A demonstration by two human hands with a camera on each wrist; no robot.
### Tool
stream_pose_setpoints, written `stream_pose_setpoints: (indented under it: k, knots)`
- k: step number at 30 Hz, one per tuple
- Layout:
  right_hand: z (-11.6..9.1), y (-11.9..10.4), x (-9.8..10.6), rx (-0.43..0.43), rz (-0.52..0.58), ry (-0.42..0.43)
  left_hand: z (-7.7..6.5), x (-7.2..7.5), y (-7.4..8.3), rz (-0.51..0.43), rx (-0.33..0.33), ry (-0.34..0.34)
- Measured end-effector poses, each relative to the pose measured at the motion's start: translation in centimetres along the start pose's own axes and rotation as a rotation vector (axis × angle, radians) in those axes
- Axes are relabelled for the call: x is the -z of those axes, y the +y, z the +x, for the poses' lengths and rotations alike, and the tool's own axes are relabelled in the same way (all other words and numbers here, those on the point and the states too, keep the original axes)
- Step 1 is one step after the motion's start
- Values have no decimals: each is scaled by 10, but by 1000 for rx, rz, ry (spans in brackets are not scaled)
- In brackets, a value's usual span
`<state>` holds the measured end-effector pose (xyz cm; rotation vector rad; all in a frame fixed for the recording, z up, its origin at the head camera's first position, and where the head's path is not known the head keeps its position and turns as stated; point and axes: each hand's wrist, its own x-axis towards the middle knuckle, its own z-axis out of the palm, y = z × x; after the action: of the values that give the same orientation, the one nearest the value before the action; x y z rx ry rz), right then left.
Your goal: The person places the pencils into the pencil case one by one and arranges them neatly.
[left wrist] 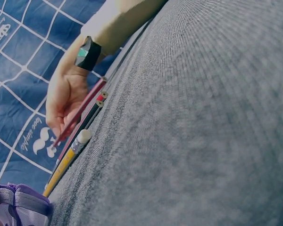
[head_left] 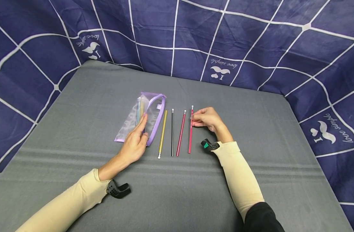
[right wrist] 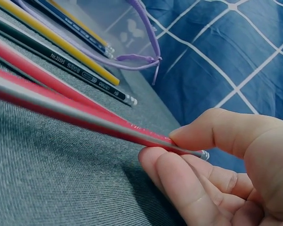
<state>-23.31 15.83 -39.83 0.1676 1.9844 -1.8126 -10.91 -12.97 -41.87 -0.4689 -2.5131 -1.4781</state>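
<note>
Left hand [head_left: 133,143] covers part of the mesh pouch [head_left: 152,120]; inner pencils [head_left: 138,111] blur through it, count unclear. Left wrist view crops pouch and hand. Right wrist view's left edge cuts held red pencil [right wrist: 94,117]. Head view's bottom edge cuts left sleeve [head_left: 64,199].

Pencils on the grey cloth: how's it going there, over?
Right hand pinching a red pencil. Left hand touching the purple-edged pouch. Between hands, possibly in the way: yellow pencil, black pencil, second red pencil.

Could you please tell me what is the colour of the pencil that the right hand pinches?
That pencil is red; the right wrist view shows it best.
</note>
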Motion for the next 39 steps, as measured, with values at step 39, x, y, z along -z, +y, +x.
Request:
stream_pose_setpoints:
  k: [39]
  knots:
    - [16,-13,-59,30,159,-29,1,1,1,2,3,2]
